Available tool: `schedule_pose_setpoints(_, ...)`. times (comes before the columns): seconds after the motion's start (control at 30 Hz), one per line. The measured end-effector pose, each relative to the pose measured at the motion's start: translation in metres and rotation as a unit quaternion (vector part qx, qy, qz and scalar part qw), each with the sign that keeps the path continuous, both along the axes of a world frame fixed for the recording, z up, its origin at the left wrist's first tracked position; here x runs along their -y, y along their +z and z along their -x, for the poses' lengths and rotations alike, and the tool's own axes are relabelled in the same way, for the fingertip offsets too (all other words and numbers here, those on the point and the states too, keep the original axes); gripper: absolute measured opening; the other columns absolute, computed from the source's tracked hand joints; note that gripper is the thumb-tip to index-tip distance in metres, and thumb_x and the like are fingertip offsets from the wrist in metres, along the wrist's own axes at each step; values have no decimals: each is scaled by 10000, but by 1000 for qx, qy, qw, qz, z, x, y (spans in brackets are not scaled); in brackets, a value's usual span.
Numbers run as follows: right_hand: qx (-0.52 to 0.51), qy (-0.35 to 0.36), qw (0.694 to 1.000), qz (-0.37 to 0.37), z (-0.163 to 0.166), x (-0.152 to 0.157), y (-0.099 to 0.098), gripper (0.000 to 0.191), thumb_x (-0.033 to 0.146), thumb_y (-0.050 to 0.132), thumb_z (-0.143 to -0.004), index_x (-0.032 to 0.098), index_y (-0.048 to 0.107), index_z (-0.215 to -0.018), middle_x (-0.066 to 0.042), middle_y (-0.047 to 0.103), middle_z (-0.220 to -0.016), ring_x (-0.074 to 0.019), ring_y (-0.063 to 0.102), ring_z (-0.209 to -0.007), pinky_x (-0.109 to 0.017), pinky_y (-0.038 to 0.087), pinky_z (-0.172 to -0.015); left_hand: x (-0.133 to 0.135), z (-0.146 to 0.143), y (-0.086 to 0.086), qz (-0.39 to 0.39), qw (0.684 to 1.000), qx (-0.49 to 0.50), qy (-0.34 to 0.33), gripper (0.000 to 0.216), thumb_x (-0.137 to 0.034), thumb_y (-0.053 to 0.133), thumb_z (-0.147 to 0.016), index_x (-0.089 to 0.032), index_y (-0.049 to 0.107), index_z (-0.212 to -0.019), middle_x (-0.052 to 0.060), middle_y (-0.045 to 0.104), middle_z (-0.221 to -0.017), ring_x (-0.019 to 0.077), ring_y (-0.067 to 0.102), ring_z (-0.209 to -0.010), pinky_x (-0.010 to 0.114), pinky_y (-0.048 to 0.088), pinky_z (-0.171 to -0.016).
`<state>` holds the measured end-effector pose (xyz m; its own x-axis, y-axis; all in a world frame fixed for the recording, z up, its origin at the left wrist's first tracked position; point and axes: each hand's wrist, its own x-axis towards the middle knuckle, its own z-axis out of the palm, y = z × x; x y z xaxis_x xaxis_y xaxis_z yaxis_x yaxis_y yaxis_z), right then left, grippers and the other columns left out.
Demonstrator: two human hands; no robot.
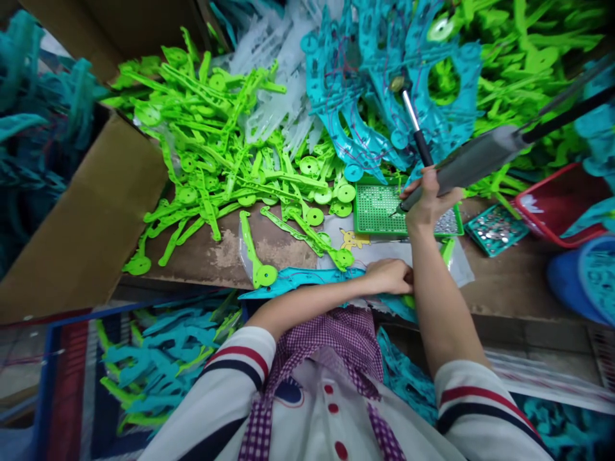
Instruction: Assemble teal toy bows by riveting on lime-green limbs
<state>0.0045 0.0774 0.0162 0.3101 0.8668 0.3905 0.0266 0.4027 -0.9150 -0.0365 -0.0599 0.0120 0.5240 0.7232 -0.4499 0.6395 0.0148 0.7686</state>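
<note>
My right hand (pixel 425 202) is wrapped round a grey power screwdriver (pixel 475 163), whose tip points down at a green perforated tray (pixel 379 211) holding small screws. My left hand (pixel 391 276) is closed, pressing down on a long turquoise plastic part (pixel 298 280) that lies along the near edge of the brown workbench (pixel 283 246). A green part shows just under that hand.
Heaps of bright green plastic parts (pixel 216 134) and turquoise parts (pixel 384 77) cover the bench's far side. A small teal screw tray (pixel 494 230) and a red bin (pixel 562 205) sit at right. Cardboard box (pixel 81 224) at left. A blue crate (pixel 158 365) of parts stands below.
</note>
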Motion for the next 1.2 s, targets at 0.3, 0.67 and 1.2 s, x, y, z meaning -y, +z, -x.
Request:
schedule_pose_setpoints(0.3, -57, 0, 995, -84, -28, 16, 50, 354, 601, 629, -834, 248, 621, -864, 66, 508, -533, -120, 508, -401, -268, 421, -397, 1, 2, 1, -8, 1000, 21, 1, 281, -436, 677, -867, -282, 762, -1087, 1, 740, -1172, 228, 668, -1103, 327, 518, -920)
schedule_pose_setpoints(0.67, -62, -111, 990, -69, -134, 26, 33, 292, 537, 653, -807, 248, 610, -798, 68, 456, -531, -110, 424, -382, -256, 352, -366, -11, -1, -7, -24, 998, 38, -38, 187, -360, 728, -836, -220, 772, -952, 5, 753, -990, 183, 669, -919, 282, 477, -786)
schedule_pose_setpoints(1.2, -24, -42, 998, -43, -147, 2, -5, 407, 644, 702, -761, 262, 566, -725, 70, 509, -511, -106, 457, -385, -277, 374, -387, -6, -2, -6, -22, 999, 36, 1, 153, -339, 756, -840, -211, 786, -918, 5, 756, -943, 156, 661, -846, 263, 442, -733)
